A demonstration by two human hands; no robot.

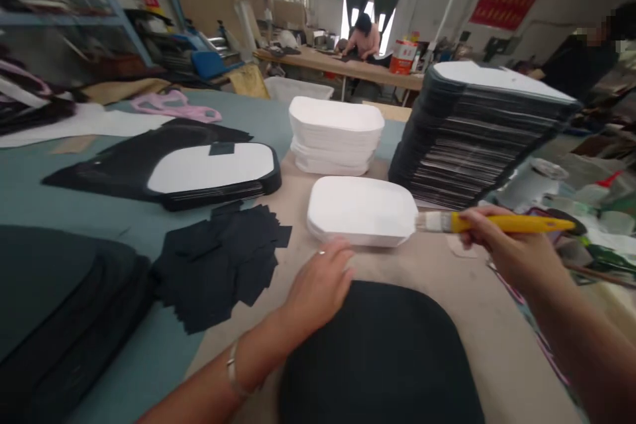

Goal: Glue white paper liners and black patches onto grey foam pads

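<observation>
My right hand grips a yellow-handled paintbrush, its pale bristles pointing left and ending at the edge of a low stack of white foam pads. My left hand holds nothing and rests on the tan sheet, just below that stack and just above a rounded black padded panel. Behind the pads rises a taller white stack. A tall pile of black panels stands to the right of it, topped by a white sheet.
To the left lie loose black squares, a black-edged stack with a white top, and a dark bulky pile on a grey-green table cover. A person works at a far table beside a paint can. Another person stands at right.
</observation>
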